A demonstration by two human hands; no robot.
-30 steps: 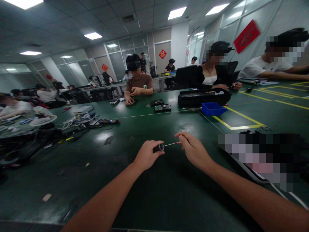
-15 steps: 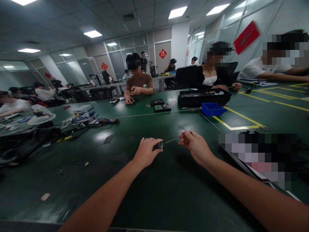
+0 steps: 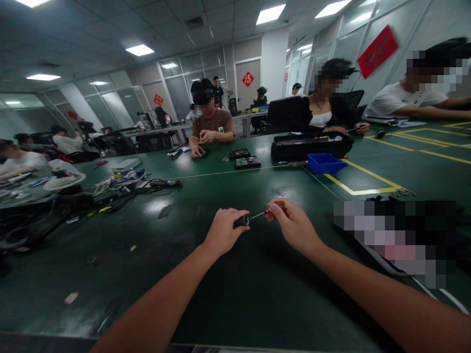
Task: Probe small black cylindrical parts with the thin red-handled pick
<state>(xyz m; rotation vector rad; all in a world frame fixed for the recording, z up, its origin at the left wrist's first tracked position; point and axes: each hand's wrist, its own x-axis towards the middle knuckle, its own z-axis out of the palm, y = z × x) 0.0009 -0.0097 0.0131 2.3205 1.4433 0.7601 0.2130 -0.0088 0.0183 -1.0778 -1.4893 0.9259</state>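
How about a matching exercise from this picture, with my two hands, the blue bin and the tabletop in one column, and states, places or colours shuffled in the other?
1. Left hand
2. Right hand
3. Blue bin
4. Tabletop

A. Green
B. Holding a slim tool
C. In front of the black casing
D. Holding a dark cylinder

Pairs: 1-D, 2-B, 3-C, 4-A

- Spotting the left hand (image 3: 222, 231) around six o'clock, bare, slim-fingered!
- Sliding out to seven: left forearm (image 3: 171, 289), bare too, tapering smoothly.
- Swinging over to four: right hand (image 3: 293, 225), also bare.
- And beyond, right forearm (image 3: 368, 287), bare, broadening back from the wrist (image 3: 317, 245).
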